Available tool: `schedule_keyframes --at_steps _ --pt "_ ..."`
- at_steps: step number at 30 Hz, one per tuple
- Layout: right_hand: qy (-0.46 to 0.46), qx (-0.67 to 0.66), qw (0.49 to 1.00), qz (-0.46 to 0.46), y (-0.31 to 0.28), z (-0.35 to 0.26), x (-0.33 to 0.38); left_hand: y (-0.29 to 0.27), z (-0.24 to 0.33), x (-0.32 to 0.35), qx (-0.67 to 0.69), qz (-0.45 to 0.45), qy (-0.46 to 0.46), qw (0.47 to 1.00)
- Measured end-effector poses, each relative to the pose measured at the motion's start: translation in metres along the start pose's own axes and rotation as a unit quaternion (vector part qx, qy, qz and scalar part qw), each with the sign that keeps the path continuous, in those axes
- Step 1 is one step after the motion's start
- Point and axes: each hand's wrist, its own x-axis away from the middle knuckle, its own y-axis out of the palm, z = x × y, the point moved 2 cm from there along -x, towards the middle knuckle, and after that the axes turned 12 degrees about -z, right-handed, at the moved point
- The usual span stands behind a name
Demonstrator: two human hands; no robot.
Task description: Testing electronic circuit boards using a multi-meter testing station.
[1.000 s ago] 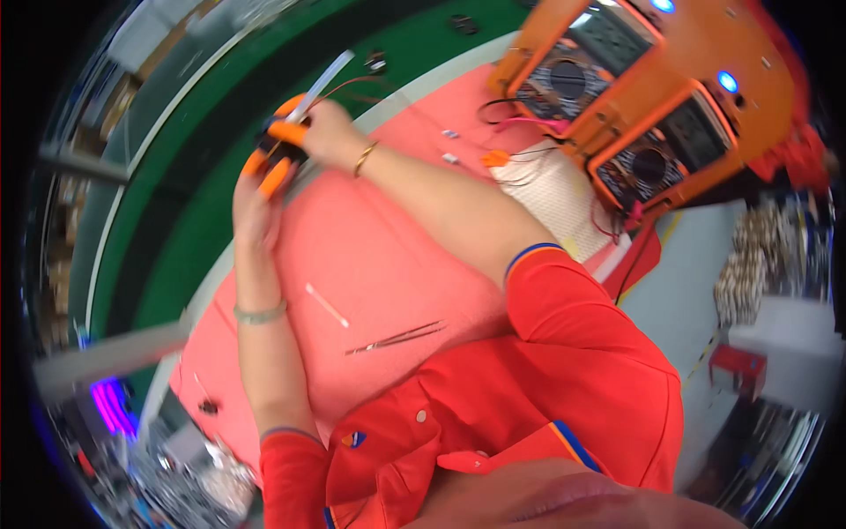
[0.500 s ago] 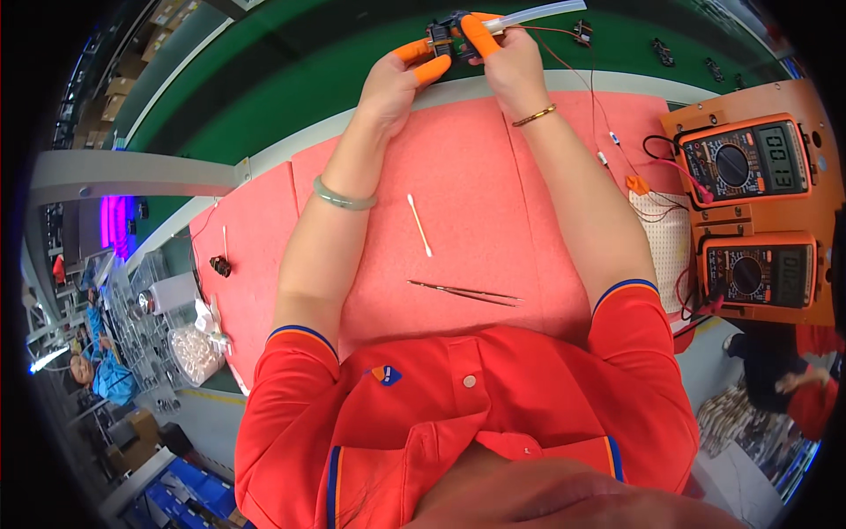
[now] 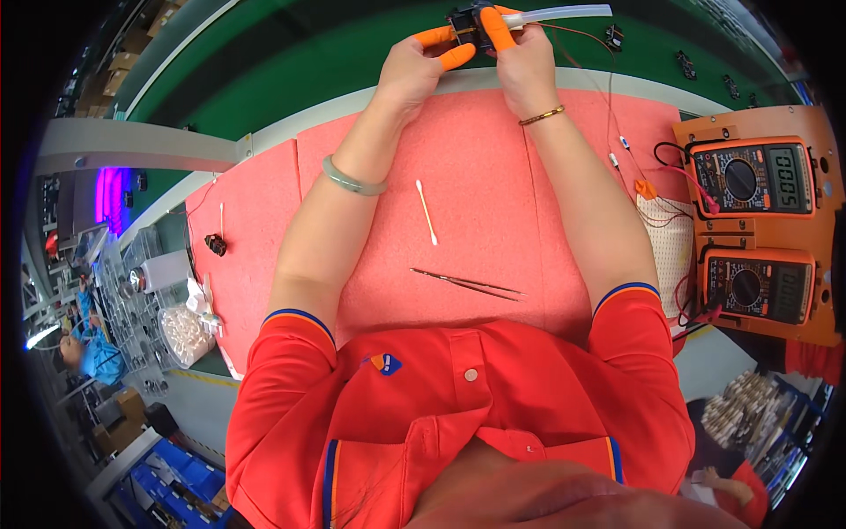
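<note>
Over the far edge of the work mat, both my hands hold a small black assembly (image 3: 462,28) between them. My left hand (image 3: 411,75), in orange finger cots, pinches its left side. On its other side are the closed fingers of my right hand (image 3: 527,69), also in orange finger cots. A translucent tube (image 3: 568,12) with a whitish end sticks out rightward from my right hand; whether it joins the assembly is hidden by the fingers. Thin red wires (image 3: 582,40) pass close to that hand. Between my forearms lie a cotton swab (image 3: 426,212) and metal tweezers (image 3: 467,283).
Pink foam (image 3: 476,159) covers the table, with a green belt-like surface (image 3: 291,93) beyond it carrying several black parts (image 3: 686,64). Two orange multimeters (image 3: 752,179) stand right beside a white breadboard (image 3: 665,242). At left are a black part (image 3: 215,244) and a bag of swabs (image 3: 185,335).
Both hands have shifted slightly right, still holding the black assembly. The whole view has moved a little. The upper multimeter's reading differs, and a person at lower right has changed position.
</note>
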Motion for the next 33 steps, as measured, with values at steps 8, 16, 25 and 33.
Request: schedule_keyframes --at_steps 8,16,25,33 --pt "-0.036 -0.096 0.994 0.028 -0.026 -0.004 -0.013 0.003 0.011 0.001 -0.037 0.001 0.071 0.997" --pt "0.012 -0.088 0.991 0.095 -0.052 0.012 -0.021 0.006 0.026 0.005 0.225 -0.180 0.120 0.950" --pt "0.009 -0.093 0.992 0.087 -0.049 0.012 -0.019 -0.004 0.020 -0.001 0.420 -0.075 0.054 0.903" --pt "0.007 -0.100 0.993 0.055 -0.045 0.018 -0.018 -0.031 -0.003 -0.018 -0.190 0.076 0.013 0.979"
